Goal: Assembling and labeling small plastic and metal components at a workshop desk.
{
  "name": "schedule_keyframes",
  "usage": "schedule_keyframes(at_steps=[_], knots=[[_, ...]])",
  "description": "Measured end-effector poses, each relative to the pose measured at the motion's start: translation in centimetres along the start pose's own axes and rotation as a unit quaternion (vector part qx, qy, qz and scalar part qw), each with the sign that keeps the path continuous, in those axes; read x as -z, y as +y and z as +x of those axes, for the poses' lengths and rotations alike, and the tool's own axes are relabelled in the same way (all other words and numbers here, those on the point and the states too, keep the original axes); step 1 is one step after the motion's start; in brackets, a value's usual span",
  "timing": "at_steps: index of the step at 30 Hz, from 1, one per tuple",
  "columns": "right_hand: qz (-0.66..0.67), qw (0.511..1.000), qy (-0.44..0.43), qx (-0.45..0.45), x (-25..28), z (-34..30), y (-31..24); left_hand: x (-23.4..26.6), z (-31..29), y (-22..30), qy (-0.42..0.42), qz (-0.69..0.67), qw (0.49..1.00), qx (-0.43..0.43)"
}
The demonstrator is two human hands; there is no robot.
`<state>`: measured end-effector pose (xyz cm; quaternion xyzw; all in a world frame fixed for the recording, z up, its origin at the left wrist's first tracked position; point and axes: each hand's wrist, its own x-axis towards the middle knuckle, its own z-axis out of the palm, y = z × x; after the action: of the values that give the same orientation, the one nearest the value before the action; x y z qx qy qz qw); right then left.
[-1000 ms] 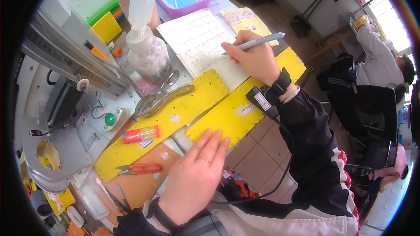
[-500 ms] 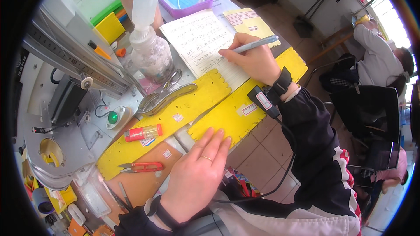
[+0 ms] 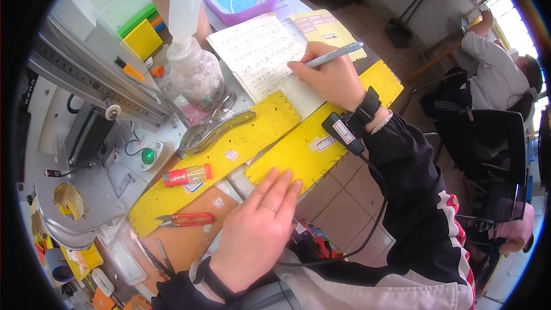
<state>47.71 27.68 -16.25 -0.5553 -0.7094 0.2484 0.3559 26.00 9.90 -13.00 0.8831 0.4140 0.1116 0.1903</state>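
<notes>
- Right hand [image 3: 338, 83]: grips the pen [image 3: 336, 54] over the notebook [image 3: 252, 43] — its tip is hidden by the fingers.
- Left hand [image 3: 255, 235]: grasps nothing, fingers laid straight on one yellow board [image 3: 287, 163] (a ring [image 3: 267, 207] on one).
- Notebook: handwritten, just right of the bottle [image 3: 198, 77].
- Second yellow board [image 3: 258, 120]: bears a red tube [image 3: 186, 175].
- Snips [image 3: 192, 219]: left of the left hand.

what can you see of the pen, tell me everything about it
The pen is slim and straight, with a pale blue-grey barrel that looks like smooth plastic. The right hand grips it near its lower end, the fingers around it. It slants over the open notebook, its upper end sticking out toward the picture's right. The fingers hide its tip, so contact with the page cannot be told.
</notes>
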Motion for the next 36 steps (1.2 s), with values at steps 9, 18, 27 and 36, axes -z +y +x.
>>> schedule_keyframes(at_steps=[9,18,27,36], knots=[[-0.019,1.0,0.003,-0.006,0.0,0.1,-0.2,0.0,0.2,-0.1,0.021,0.01,1.0,-0.007],[-0.011,1.0,-0.002,-0.001,0.0,0.2,0.0,0.1,0.3,0.0,0.043,0.024,0.999,-0.016],[0.219,0.945,0.214,0.114,2.1,-0.1,1.5,-0.7,0.2,-0.1,0.033,-0.009,0.999,-0.012],[-0.154,0.949,0.275,0.001,13.1,-7.1,7.3,0.2,-0.4,0.2,0.039,-0.015,0.999,-0.021]])
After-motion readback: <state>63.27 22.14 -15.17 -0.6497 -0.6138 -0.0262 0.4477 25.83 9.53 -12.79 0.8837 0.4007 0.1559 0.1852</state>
